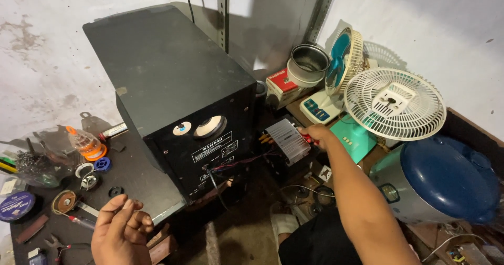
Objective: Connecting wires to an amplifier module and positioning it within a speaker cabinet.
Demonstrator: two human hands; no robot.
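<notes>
1. Nearest, below the front corner of the speaker cabinet (173,92): left hand (122,232), empty and loosely curled, fingers half folded toward the palm, hovering over the dark bench (128,183); wrist cut off by the bottom edge.
2. Left of the cabinet, spread on the bench: a flat round tin (16,206) with a dark blue lid, a roll of tape (64,201), a small blue spool (103,164), a clear plastic bottle (84,141) with orange cap and orange band – smaller bits among them too cluttered to make out.
3. The cabinet itself: large matte black box, lying tilted with its rear panel facing the camera; on that panel a round white sticker with a blue dot, a round port, and a white-bordered rectangular label, its print too small to tell.
4. Just right of the cabinet's rear panel: ribbed silver heatsink board (287,140), joined to the cabinet by thin red and dark wires (236,162); underside hidden.
5. At the far edge of that board: right hand (315,135), closed around a red-handled tool (310,137), mostly hidden in the grip – kind not clear.
6. Right of the cabinet, low: rice cooker (446,178) with glossy blue domed lid and pale body, partly cut off.
7. Beyond it: white plastic fan grille (395,103), teal fan base (357,139), second small fan (344,60) with a teal blade.
8. Behind the cabinet's right corner: metal pot (308,63), resting on a red and white box (283,84).
</notes>
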